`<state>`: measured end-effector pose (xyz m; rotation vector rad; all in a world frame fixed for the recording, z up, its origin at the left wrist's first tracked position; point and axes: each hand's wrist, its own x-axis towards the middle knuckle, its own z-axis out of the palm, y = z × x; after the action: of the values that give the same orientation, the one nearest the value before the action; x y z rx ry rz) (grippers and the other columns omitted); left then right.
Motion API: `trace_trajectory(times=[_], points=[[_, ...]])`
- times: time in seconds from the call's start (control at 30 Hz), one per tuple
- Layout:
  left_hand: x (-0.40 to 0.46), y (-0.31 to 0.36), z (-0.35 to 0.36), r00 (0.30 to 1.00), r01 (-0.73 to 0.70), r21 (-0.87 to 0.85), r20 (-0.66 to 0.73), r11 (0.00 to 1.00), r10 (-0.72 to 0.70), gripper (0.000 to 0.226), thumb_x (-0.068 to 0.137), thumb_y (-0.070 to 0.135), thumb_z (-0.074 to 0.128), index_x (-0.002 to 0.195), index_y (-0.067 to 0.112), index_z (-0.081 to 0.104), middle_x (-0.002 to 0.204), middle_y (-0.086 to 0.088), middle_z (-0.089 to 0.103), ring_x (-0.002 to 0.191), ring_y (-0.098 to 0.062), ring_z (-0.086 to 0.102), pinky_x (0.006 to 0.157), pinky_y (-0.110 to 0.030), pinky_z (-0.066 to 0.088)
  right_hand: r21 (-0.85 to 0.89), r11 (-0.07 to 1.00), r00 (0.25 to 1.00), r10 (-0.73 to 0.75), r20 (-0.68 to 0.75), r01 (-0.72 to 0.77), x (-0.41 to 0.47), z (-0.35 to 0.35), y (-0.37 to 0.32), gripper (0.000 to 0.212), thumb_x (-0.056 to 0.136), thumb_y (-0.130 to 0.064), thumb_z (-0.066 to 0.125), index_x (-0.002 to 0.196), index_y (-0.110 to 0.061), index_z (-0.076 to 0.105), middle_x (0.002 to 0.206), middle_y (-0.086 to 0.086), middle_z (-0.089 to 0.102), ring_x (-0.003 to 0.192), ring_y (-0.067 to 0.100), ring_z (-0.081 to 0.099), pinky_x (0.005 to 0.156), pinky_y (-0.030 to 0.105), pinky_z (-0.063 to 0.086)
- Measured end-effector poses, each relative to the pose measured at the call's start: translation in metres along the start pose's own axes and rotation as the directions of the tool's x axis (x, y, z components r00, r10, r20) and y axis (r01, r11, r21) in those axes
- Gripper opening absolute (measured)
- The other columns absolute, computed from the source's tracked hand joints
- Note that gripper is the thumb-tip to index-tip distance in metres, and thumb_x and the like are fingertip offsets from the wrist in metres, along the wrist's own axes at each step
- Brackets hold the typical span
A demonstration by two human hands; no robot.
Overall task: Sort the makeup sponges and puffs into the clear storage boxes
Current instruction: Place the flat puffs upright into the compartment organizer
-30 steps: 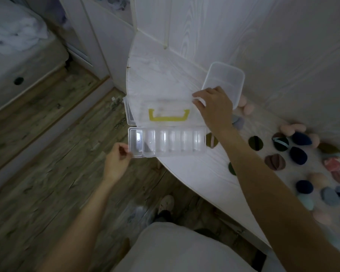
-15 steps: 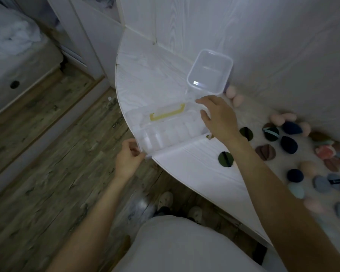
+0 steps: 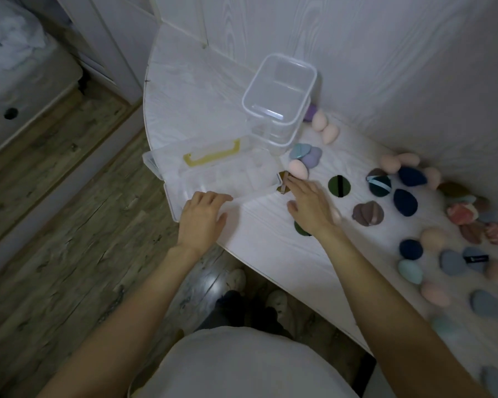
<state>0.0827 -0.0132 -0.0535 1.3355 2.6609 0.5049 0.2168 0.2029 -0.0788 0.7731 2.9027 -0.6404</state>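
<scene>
A flat clear box with a yellow handle (image 3: pixel 213 170) lies on the white table (image 3: pixel 270 248) near its left edge. My left hand (image 3: pixel 203 216) rests flat on the box's near corner, fingers spread. My right hand (image 3: pixel 311 206) hovers open just right of the box, fingertips near a brown round puff (image 3: pixel 282 182) and a pink sponge (image 3: pixel 298 169). A taller, lidless clear box (image 3: pixel 279 96) stands behind. Several sponges and puffs in pink, navy, green, grey and teal lie scattered to the right, among them a green round puff (image 3: pixel 339 186).
A wood-grain wall (image 3: pixel 385 67) runs behind the table. The table's curved edge drops to a wooden floor (image 3: pixel 69 225) on the left. My feet (image 3: pixel 253 294) show below the edge. A bed with white bedding (image 3: pixel 12 53) is at the far left.
The flat box has been set down fully on the table. My left hand moved from its lower corner onto its top. My right hand let go of the box and slid right.
</scene>
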Motion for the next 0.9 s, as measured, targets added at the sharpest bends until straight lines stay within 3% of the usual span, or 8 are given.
trace_trajectory(times=[0.1, 0.27, 0.47, 0.57, 0.67, 0.9], points=[[0.003, 0.004, 0.001, 0.999, 0.035, -0.003, -0.029, 0.999, -0.036, 0.035, 0.077, 0.0, 0.067, 0.107, 0.018, 0.065, 0.101, -0.004, 0.068, 0.091, -0.031, 0.057, 0.077, -0.04, 0.047, -0.144, 0.99, 0.998, 0.004, 0.068, 0.006, 0.005, 0.005, 0.004, 0.052, 0.092, -0.028, 0.051, 0.142, -0.02, 0.036, 0.149, -0.005, 0.034, 0.123, 0.025, 0.036, 0.096, 0.035, 0.027], [0.004, 0.013, 0.004, 0.999, 0.044, -0.036, -0.031, 0.998, -0.045, 0.031, 0.08, -0.003, 0.063, 0.104, 0.017, 0.066, 0.097, -0.003, 0.068, 0.088, -0.029, 0.057, 0.074, -0.038, 0.048, -0.29, 0.957, 0.999, -0.025, -0.032, 0.015, -0.003, -0.003, 0.008, 0.036, 0.091, -0.031, 0.049, 0.126, -0.024, 0.053, 0.121, 0.002, 0.058, 0.109, 0.025, 0.044, 0.088, 0.036, 0.03], [0.001, 0.014, 0.004, 0.995, 0.085, -0.04, -0.049, 0.996, -0.087, 0.03, 0.083, 0.0, 0.062, 0.105, 0.019, 0.067, 0.096, -0.002, 0.069, 0.089, -0.028, 0.056, 0.076, -0.035, 0.046, -0.197, 0.98, 0.98, -0.046, -0.194, 0.007, 0.001, -0.017, 0.008, 0.028, 0.089, -0.015, 0.056, 0.116, -0.01, 0.06, 0.118, 0.009, 0.059, 0.106, 0.028, 0.049, 0.086, 0.038, 0.038], [0.0, 0.016, 0.005, 0.994, 0.095, -0.044, -0.057, 0.995, -0.097, 0.03, 0.083, 0.0, 0.061, 0.105, 0.02, 0.066, 0.097, -0.001, 0.069, 0.09, -0.027, 0.056, 0.074, -0.033, 0.046, -0.16, 0.98, 0.989, -0.132, -0.067, 0.12, 0.018, -0.02, -0.002, 0.041, 0.089, -0.016, 0.056, 0.129, -0.013, 0.05, 0.13, 0.004, 0.055, 0.114, 0.027, 0.045, 0.094, 0.036, 0.035], [-0.001, 0.016, 0.005, 0.992, 0.104, -0.049, -0.066, 0.993, -0.107, 0.03, 0.083, 0.001, 0.061, 0.105, 0.02, 0.066, 0.097, 0.0, 0.068, 0.09, -0.027, 0.055, 0.072, -0.031, 0.045, -0.233, 0.966, 0.992, -0.098, 0.078, 0.114, 0.027, -0.013, -0.003, 0.053, 0.091, -0.03, 0.056, 0.138, -0.014, 0.039, 0.137, 0.004, 0.046, 0.121, 0.028, 0.037, 0.101, 0.035, 0.028], [0.0, 0.016, 0.005, 0.993, 0.088, -0.046, -0.08, 0.995, -0.091, 0.03, 0.081, 0.0, 0.062, 0.104, 0.019, 0.066, 0.096, -0.001, 0.069, 0.089, -0.028, 0.056, 0.071, -0.032, 0.046, -0.315, 0.945, 0.996, -0.087, 0.009, 0.085, 0.008, -0.015, 0.009, 0.04, 0.092, -0.023, 0.054, 0.13, -0.009, 0.049, 0.12, 0.012, 0.056, 0.107, 0.03, 0.047, 0.09, 0.037, 0.038]])
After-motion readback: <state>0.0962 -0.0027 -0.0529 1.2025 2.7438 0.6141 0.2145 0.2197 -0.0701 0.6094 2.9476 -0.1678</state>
